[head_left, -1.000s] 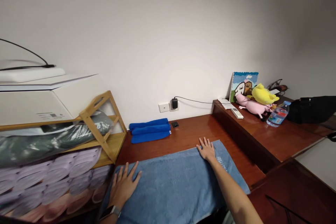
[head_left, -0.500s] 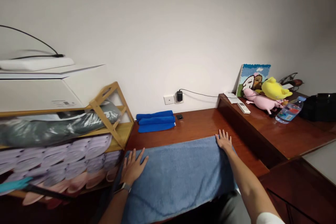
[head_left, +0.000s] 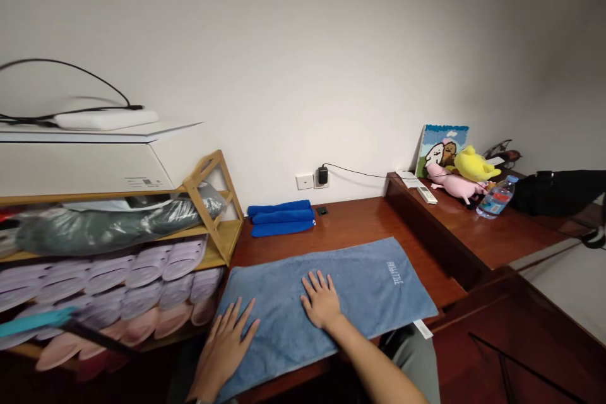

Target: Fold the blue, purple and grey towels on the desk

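A blue-grey towel [head_left: 284, 303] lies spread out over the reddish-brown desk [head_left: 353, 222], with pale lettering near its right end and a white tag at the front right corner. My left hand [head_left: 227, 334] rests flat on the towel's left end, fingers apart. On the middle of the towel lies my right hand [head_left: 322, 300], palm down and fingers spread. Neither hand grips anything. Behind the towel, against the wall, sit folded bright blue cloths [head_left: 281, 219].
At left, a wooden rack [head_left: 220, 246] holds lilac and pink clogs [head_left: 146, 265], with a white box [head_left: 85, 167] on top. The raised right-hand surface carries a remote [head_left: 427, 195], plush toys [head_left: 457, 186], a bottle [head_left: 497, 197] and a picture [head_left: 438, 154]. A plugged-in charger [head_left: 322, 175] trails a black cable.
My right hand has moved left from the towel's far right corner to its middle, uncovering the lettering. My left hand has slid nearer to me. The towel's right end lies flatter.
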Demonstrator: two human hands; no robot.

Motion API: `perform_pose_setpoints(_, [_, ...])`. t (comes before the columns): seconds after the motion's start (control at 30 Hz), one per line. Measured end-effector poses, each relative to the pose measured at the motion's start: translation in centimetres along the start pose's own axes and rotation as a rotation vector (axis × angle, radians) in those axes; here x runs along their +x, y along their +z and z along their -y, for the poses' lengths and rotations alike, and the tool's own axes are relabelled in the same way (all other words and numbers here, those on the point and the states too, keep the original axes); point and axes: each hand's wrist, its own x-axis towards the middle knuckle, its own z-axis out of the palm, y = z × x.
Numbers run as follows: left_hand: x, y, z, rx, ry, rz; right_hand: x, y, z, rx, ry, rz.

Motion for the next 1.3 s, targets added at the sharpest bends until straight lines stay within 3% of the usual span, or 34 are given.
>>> perform_pose_setpoints(0.07, [0.0,0.1,0.1,0.011,-0.011,0.017,0.1,-0.9,-1.9,-0.022,0.024,-0.009])
perform_pose_setpoints(0.13, [0.1,0.2,0.2,0.017,-0.019,0.021,-0.7,-2.2,-5.5,-0.063,0.098,-0.035])
perform_pose_setpoints(0.37, [0.7,1.4,0.6,-0.033,-0.015,-0.014,-8.2,-8.2,-22.8,-0.242,0.575,-0.059])
perform_pose_setpoints(0.43, [0.9,1.0,0.4,-0.05,-0.03,-0.001,-10.0,-9.6,-26.1,-0.244,0.645,-0.055])
perform_pose_setpoints(0.5, [0.9,0.2,0.1,-0.069,-0.034,0.0,-10.7,-10.5,-27.5,-0.244,0.672,-0.047])
perform_pose_setpoints(0.6, [0.0,-1.1,-0.1,-0.109,-0.018,-0.111,-10.4,-10.1,-25.7,-0.269,0.642,-0.11])
perform_pose_setpoints(0.7, [-2.2,-1.2,-0.2,-0.11,0.009,-0.236,-9.2,-7.2,-19.5,-0.264,0.462,-0.248])
perform_pose_setpoints(0.83, [-5.2,-0.1,-0.9,-0.06,0.037,-0.189,-7.2,-1.3,-9.5,-0.123,0.124,-0.234])
perform_pose_setpoints(0.93, [-5.9,0.0,-1.4,-0.028,0.014,-0.129,-5.7,0.8,-5.6,-0.062,0.099,-0.13])
perform_pose_setpoints(1.0, [-5.6,-0.5,-1.5,-0.025,0.001,-0.08,-4.9,0.5,-5.5,-0.071,0.137,-0.083])
perform_pose_setpoints(1.1, [-4.8,-1.5,-1.6,-0.044,-0.012,-0.019,-4.4,-1.7,-7.5,-0.114,0.185,-0.054])
perform_pose_setpoints(1.3, [-4.7,-2.4,-1.7,-0.09,-0.009,-0.009,-6.3,-4.7,-11.1,-0.19,0.339,-0.016])
